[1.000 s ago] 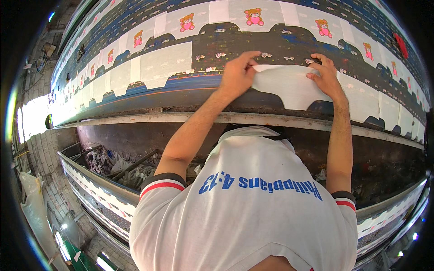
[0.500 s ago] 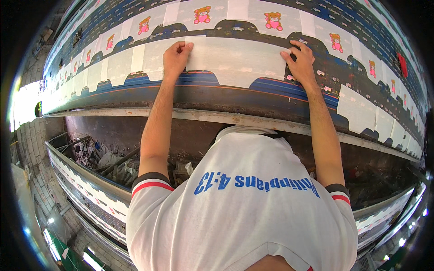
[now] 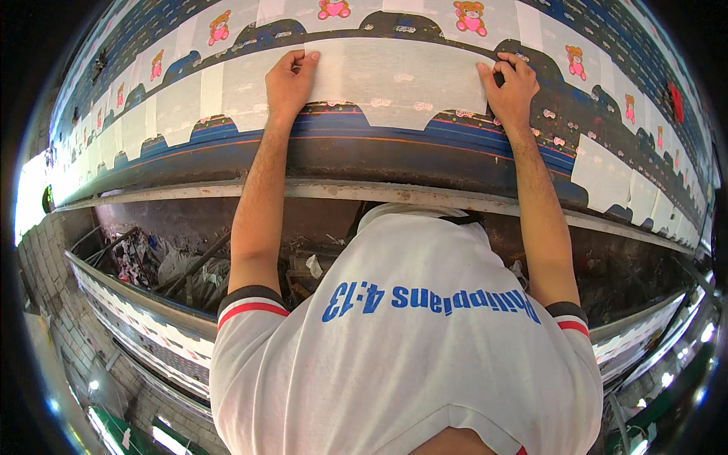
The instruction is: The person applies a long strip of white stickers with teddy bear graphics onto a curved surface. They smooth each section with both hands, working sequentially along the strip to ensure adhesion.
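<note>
A white, thin cut fabric piece (image 3: 394, 80) with a notched lower edge lies over the dark patterned table top (image 3: 364, 155). At its upper left corner my left hand (image 3: 292, 83) is closed, thumb and forefinger pinching the edge. My right hand (image 3: 512, 89) is at the upper right corner, thumb on the cloth and the other fingers curled. The piece looks flat between both hands, and the pattern beneath shows faintly through it. Above it runs a row of similar white pieces, each printed with a pink and brown teddy bear (image 3: 470, 18).
More white pieces (image 3: 603, 178) continue the near row on the right. A red scrap (image 3: 676, 102) lies far right. A metal rail (image 3: 341, 189) edges the table in front of me. Below it are heaped scraps (image 3: 144, 258), and a second long table (image 3: 152, 315) stands behind.
The view has shifted slightly. Both hands keep hold of the fabric piece's corners, and the right hand has moved a little up and outward along its edge.
</note>
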The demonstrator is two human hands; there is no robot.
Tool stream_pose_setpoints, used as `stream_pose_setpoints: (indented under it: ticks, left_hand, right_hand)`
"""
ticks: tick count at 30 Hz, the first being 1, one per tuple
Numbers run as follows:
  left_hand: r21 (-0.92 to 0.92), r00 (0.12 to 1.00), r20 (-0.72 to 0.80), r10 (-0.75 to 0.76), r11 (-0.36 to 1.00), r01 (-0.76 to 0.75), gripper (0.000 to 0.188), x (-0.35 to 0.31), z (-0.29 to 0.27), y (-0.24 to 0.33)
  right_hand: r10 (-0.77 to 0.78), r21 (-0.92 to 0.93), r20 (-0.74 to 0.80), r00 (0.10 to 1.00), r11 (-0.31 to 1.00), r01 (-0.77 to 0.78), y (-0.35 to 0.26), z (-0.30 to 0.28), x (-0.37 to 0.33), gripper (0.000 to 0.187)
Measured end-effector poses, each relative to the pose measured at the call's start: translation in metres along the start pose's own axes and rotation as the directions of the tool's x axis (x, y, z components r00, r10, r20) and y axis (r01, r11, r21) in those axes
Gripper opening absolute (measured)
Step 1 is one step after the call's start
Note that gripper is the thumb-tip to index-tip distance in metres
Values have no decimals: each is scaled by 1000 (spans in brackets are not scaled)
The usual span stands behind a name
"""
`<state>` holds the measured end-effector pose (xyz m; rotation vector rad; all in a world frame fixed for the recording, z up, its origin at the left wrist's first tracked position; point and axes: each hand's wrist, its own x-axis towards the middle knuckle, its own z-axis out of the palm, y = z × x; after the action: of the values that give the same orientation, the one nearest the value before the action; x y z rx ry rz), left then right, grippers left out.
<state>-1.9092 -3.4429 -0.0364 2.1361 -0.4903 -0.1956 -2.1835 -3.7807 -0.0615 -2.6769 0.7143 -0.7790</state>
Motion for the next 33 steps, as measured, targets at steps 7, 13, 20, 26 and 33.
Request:
stream_pose_setpoints:
  ticks: [7,13,20,26,33]
  left_hand:
    - [66,999,13,-43,997,42,44,1,-3,10]
    - [336,989,-93,117,938,-79,57,-12,-14,49]
    - [765,869,209,448,480,-431,84,-23,62,29]
    - [563,844,309,438,631,-534,93,-91,193,115]
    - [269,681,394,617,632,-727,64,-174,332,260]
  right_hand:
    - [-16,-30,-8,1000,999,16,-5,0,2,31]
    - [17,102,65,998,995,-23,7,-19,0,35]
    - [70,135,110,992,987,-84,78,-91,-26,40]
    - [160,109,85,983,980,-169,180,-158,-60,38]
    - [204,97,90,975,972,-212,283,-232,-100,30]
